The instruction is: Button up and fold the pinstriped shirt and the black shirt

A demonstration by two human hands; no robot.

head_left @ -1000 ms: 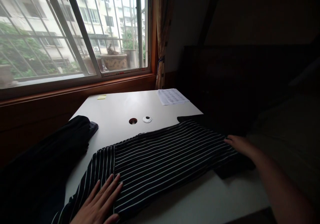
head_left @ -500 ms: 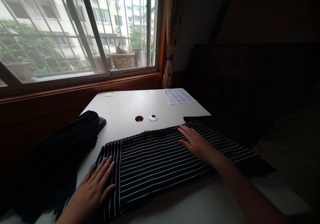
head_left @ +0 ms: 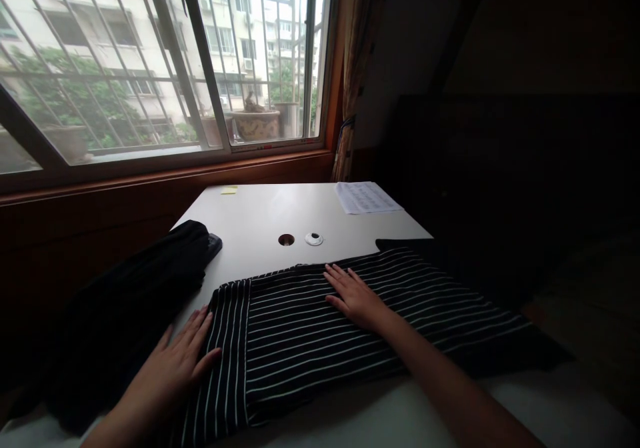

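Observation:
A black garment with thin white stripes [head_left: 300, 341] lies spread across the white table [head_left: 260, 215]. Its left part has stripes running lengthwise away from me, while the wide middle part has stripes running sideways. My left hand [head_left: 183, 355] rests flat at the garment's left edge, fingers stretched and thumb on the cloth. On the middle of the garment, near its far edge, my right hand [head_left: 355, 295] lies flat with the fingers apart. Neither hand grips the cloth. The garment's right end fades into shadow.
Dark bunched clothing [head_left: 140, 301] covers the table's left side. Farther back are a round hole [head_left: 286, 240], a white ring-shaped cap [head_left: 314, 239], a yellow sticky note [head_left: 229, 190] and printed sheets [head_left: 367, 198]. A barred window [head_left: 270, 68] and a curtain [head_left: 347, 115] stand beyond.
My right hand has let go of the garment's right end and moved left onto its middle. My left hand has slid to the left edge. The view has turned slightly left.

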